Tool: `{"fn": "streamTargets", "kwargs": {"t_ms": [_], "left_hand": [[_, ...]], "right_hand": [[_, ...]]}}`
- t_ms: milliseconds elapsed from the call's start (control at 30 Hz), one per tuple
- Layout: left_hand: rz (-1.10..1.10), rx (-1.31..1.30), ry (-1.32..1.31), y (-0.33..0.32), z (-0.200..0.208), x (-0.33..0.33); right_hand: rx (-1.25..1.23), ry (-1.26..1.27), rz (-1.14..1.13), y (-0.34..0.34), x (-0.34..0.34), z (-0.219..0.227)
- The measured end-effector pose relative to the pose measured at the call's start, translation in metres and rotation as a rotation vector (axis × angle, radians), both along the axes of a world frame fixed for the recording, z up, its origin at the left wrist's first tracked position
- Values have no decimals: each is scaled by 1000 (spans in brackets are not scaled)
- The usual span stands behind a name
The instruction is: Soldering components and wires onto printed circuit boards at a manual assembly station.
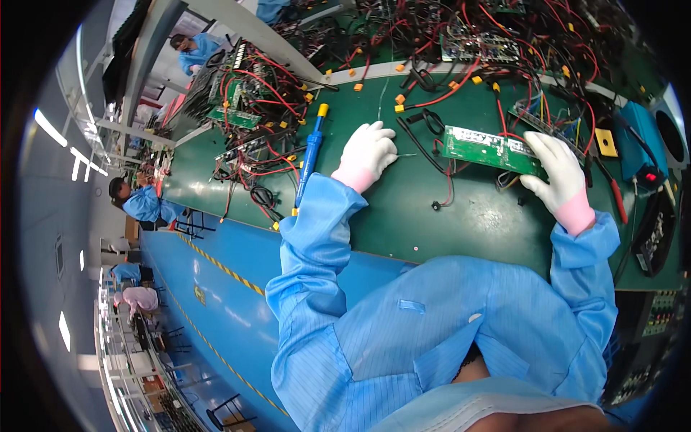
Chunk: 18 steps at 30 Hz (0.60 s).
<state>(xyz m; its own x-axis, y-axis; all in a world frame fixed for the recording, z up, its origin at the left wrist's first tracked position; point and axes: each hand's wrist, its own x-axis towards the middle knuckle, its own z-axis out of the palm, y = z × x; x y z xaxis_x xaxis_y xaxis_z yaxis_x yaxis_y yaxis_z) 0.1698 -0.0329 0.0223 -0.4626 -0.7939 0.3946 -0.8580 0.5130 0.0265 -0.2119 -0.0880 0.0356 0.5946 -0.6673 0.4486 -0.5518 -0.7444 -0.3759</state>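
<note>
My left hand (366, 155), in a white glove with a pink cuff, is closed above the green bench top. A thin solder wire (381, 101) runs down into it from the far side, and a short silvery end sticks out to its right. With the right hand (558, 171), gloved the same way, I grip the right end of a green circuit board (479, 150), thumb below and fingers over the top. The board is tilted, with black and red leads trailing from it. Left of my left hand lies a blue solder sucker (311, 155) with a yellow end.
A pile of wired circuit boards (241, 108) covers the bench's left part; more boards (479, 47) lie beyond the far ledge. At right stand a blue soldering station (640, 133), a yellow pad (606, 142) and a red-handled tool (619, 200). Co-workers in blue sit farther left.
</note>
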Motion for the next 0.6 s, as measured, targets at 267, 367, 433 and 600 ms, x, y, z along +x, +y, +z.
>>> {"fn": "streamTargets", "kwargs": {"t_ms": [267,367,433,600], "left_hand": [[187,-43,115,40,72,-39],[129,65,34,54,89,-96],[128,219,63,60,93,-124],[-42,-26,370,57,64,-144]], "right_hand": [[-35,-244,127,26,14,39],[-62,-307,186,43,34,49],[-97,-252,248,50,48,53],[-42,-239,247,58,39,46]]}}
